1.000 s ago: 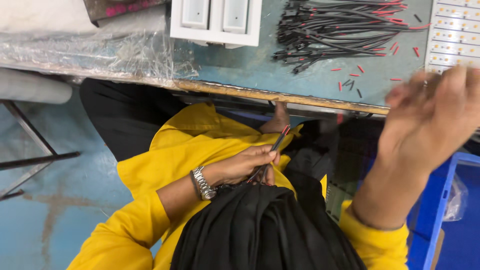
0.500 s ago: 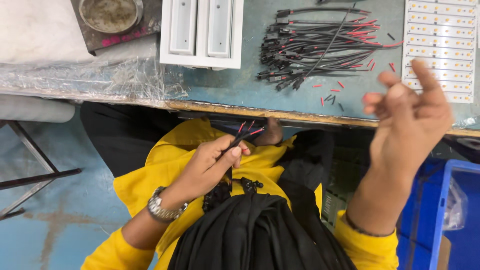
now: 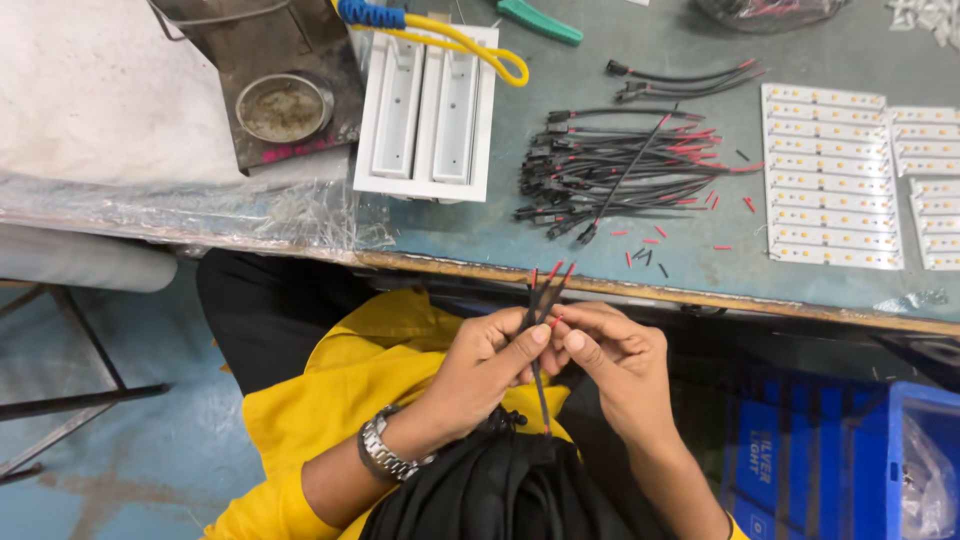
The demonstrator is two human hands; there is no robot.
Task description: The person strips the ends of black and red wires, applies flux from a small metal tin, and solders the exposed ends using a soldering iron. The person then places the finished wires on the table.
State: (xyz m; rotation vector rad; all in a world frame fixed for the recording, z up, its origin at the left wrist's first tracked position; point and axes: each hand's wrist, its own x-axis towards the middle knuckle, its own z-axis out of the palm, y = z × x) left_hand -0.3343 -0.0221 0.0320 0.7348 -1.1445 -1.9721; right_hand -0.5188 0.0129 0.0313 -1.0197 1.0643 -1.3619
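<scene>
My left hand [image 3: 488, 366], with a metal watch on the wrist, pinches a few thin black wires with red tips [image 3: 546, 288] upright over my lap. My right hand [image 3: 612, 362] meets it from the right, fingertips closed on the same wires. A bundle of black cables [image 3: 500, 490] lies on my lap below the hands. On the table beyond lies a loose pile of black and red wires [image 3: 620, 170], with small cut red bits [image 3: 650, 245] beside it.
White strip boards [image 3: 830, 175] lie at the table's right. A white plastic housing [image 3: 430, 110], a yellow cable with a blue grip [image 3: 460, 40], a green tool [image 3: 540, 20] and a metal dish [image 3: 283, 105] sit further back. A blue crate [image 3: 850, 460] stands at lower right.
My right hand has come down from the table edge and joined my left hand on the wires. My left hand has lifted the wires higher over my lap.
</scene>
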